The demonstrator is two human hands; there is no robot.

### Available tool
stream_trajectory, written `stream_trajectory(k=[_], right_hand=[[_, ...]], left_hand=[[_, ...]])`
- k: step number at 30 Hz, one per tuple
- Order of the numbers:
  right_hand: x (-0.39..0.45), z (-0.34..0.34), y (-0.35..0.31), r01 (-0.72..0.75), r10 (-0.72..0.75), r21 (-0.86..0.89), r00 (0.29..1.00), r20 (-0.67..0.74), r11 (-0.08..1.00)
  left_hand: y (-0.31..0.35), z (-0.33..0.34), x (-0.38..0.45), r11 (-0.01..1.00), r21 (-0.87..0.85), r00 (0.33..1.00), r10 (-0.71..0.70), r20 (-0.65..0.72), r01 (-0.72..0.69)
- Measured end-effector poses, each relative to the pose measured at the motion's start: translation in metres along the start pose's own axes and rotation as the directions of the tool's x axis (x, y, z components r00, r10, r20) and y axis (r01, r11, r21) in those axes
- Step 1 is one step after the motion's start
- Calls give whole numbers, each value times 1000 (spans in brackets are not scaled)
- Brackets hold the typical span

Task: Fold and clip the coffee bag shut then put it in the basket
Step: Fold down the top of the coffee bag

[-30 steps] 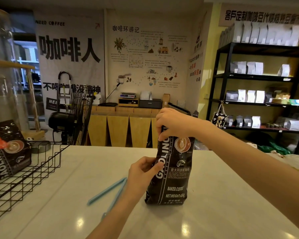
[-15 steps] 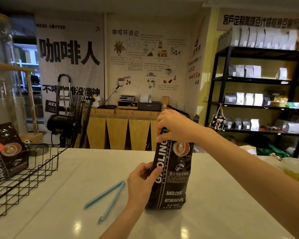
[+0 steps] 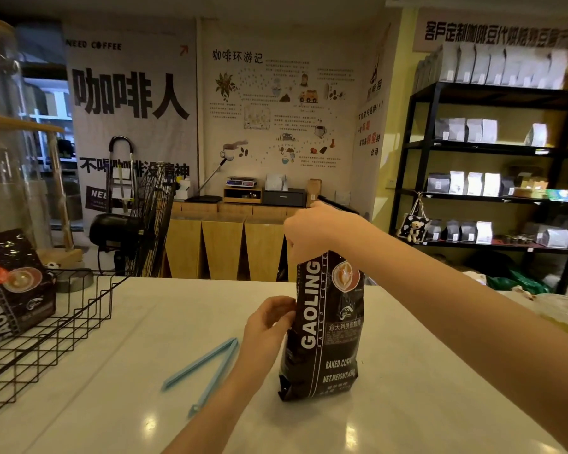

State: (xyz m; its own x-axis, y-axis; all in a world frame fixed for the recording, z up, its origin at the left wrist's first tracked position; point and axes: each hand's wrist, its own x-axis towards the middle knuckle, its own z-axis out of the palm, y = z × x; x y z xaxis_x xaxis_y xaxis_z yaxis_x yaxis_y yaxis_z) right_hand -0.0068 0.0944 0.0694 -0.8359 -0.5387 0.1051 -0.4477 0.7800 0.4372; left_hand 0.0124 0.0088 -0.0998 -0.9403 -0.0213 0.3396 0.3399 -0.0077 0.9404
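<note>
The bag (image 3: pixel 325 326) stands upright on the white bench (image 3: pixel 407 404). Right hand (image 3: pixel 312 234) has its fingers pinched shut around the bag's top, left hand (image 3: pixel 269 326) fingers curl against its side. Blue clip (image 3: pixel 204 371) lies open just left of it, wire basket (image 3: pixel 46 329) further left with another bag (image 3: pixel 14 283) inside.

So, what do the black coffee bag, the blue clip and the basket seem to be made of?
The upright black printed coffee bag looks like glossy plastic or foil laminate: it creases and catches light. The long light-blue clip, lying open on the counter, looks like matte moulded plastic, uniform in colour. The black basket appears to be thin coated metal wire in an open grid.
</note>
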Motion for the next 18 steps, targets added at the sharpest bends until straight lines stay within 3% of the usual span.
stream_trajectory(k=[4,10,18], right_hand=[[1,-6,1,-48,45,76,998,33,996],[0,-5,6,-15,13,122,1000,16,992],[-6,9,21,42,-25,161,994,-106,986]], left_hand=[[-2,-2,2,995,-71,996,-67,60,71],[-7,2,2,996,-62,998,-68,4,68],[-15,18,-5,971,179,961,195,-198,-160]])
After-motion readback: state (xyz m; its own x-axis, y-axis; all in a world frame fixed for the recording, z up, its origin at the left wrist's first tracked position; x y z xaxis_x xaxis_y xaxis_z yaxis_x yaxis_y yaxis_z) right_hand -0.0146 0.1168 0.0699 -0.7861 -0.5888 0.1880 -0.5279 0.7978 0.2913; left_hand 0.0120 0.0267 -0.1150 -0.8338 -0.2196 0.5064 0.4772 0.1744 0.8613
